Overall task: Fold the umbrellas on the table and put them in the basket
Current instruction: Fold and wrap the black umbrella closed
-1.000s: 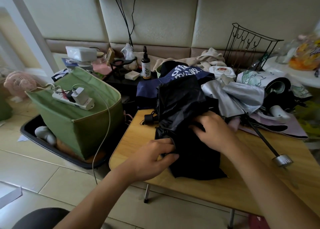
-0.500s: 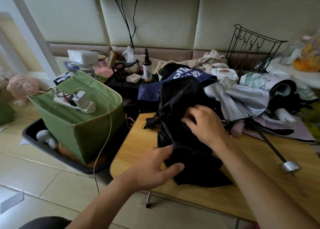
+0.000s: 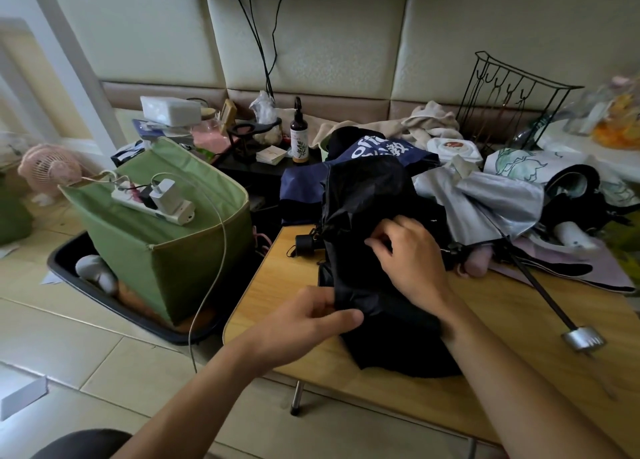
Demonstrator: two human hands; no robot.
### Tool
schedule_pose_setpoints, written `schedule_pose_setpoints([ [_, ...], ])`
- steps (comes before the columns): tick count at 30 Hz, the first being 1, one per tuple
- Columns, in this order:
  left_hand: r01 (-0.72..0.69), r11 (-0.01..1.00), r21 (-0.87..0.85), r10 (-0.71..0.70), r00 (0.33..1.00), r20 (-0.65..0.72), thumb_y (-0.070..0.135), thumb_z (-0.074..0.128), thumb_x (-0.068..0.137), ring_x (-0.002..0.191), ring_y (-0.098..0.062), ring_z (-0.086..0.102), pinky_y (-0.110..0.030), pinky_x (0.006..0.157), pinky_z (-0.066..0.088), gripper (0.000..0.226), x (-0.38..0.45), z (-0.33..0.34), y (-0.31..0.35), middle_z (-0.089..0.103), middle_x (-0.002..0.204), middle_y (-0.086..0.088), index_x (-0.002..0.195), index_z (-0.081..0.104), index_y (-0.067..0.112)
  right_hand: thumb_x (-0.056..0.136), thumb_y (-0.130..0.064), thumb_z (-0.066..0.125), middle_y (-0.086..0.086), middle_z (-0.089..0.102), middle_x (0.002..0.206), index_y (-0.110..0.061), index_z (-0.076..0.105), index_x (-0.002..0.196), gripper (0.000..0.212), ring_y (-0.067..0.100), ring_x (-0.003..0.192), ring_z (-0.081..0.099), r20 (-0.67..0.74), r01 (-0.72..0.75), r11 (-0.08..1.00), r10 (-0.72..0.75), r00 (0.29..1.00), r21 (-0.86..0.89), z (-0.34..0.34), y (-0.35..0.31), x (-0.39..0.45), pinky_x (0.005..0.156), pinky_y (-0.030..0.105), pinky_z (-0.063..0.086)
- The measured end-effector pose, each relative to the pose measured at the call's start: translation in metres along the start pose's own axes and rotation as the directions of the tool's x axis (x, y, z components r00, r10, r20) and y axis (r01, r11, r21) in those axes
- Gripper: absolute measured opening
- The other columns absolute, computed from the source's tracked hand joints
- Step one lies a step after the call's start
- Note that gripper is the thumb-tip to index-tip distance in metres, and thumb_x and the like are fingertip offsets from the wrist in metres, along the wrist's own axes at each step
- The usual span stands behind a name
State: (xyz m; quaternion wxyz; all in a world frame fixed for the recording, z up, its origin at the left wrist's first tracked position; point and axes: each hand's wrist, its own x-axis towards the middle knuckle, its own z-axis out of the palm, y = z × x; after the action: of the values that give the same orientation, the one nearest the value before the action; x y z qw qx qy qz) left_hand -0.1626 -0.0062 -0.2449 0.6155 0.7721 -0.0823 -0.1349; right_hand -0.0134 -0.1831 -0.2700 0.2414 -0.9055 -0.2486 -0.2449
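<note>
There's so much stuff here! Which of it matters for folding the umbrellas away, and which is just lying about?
For the job:
black umbrella, gripped by left hand and right hand
navy umbrella
silver umbrella
green basket
table

Just lying about:
power strip across the basket
bottle
pink fan
wire rack

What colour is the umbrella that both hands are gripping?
Black, plain with no pattern; it shows in the head view.

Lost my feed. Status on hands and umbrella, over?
Left hand pinching black umbrella fabric; right hand gripping its folds. Not yet bundled. Power strip lies across green basket opening.
</note>
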Motion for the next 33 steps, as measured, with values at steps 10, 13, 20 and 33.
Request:
schedule_pose_setpoints([
  [10, 0.24, 0.939, 0.246, -0.247, 0.969, -0.002, 0.038, 0.071, 0.094, 0.081, -0.017, 0.051, -0.031, 0.076, 0.04, 0.034, -0.011, -0.007, -0.016, 0.061, 0.094, -0.015, 0.102, 0.073, 0.005, 0.087, -0.032, 0.078, 0.016, 0.071, 0.096, -0.007, 0.077, 0.097, 0.027, 0.037, 0.09, 0.067, 0.115, -0.067, 0.988, 0.084, 0.99, -0.143, 0.008, -0.001, -0.013, 0.072, 0.038, 0.053],
  [13, 0.242, 0.942, 0.231, -0.253, 0.967, 0.019, 0.032, 0.071, 0.095, 0.077, -0.015, 0.048, -0.028, 0.071, 0.037, 0.025, -0.015, -0.006, -0.015, 0.06, 0.086, -0.01, 0.1, 0.076, 0.008, 0.09, -0.037, 0.075, 0.016, 0.071, 0.099, -0.006, 0.075, 0.099, 0.032, 0.038, 0.092, 0.067, 0.163, -0.09, 0.986, 0.112, 0.98, -0.141, 0.005, -0.003, -0.013, 0.074, 0.039, 0.052],
  [20, 0.078, 0.954, 0.29, 0.002, 0.964, -0.266, 0.032, 0.072, 0.092, 0.085, -0.006, 0.058, -0.033, 0.083, 0.05, 0.014, -0.007, 0.0, -0.011, 0.063, 0.094, 0.011, 0.089, 0.076, 0.019, 0.094, -0.056, 0.056, 0.004, 0.073, 0.09, -0.019, 0.075, 0.092, 0.042, 0.025, 0.089, 0.069, 0.265, -0.022, 0.993, -0.011, 0.964, 0.119, -0.042, -0.022, -0.008, 0.076, 0.039, 0.053],
  [33, 0.076, 0.827, 0.558, 0.112, 0.949, -0.295, 0.012, 0.067, 0.092, 0.108, 0.006, 0.059, -0.011, 0.086, 0.049, 0.035, 0.017, -0.02, -0.023, 0.065, 0.115, 0.018, 0.124, 0.065, 0.025, 0.096, -0.023, 0.065, -0.01, 0.068, 0.091, -0.026, 0.07, 0.1, 0.007, 0.015, 0.084, 0.065, 0.04, 0.133, 0.974, -0.142, 0.989, 0.182, -0.071, -0.041, -0.016, 0.07, 0.044, 0.054],
])
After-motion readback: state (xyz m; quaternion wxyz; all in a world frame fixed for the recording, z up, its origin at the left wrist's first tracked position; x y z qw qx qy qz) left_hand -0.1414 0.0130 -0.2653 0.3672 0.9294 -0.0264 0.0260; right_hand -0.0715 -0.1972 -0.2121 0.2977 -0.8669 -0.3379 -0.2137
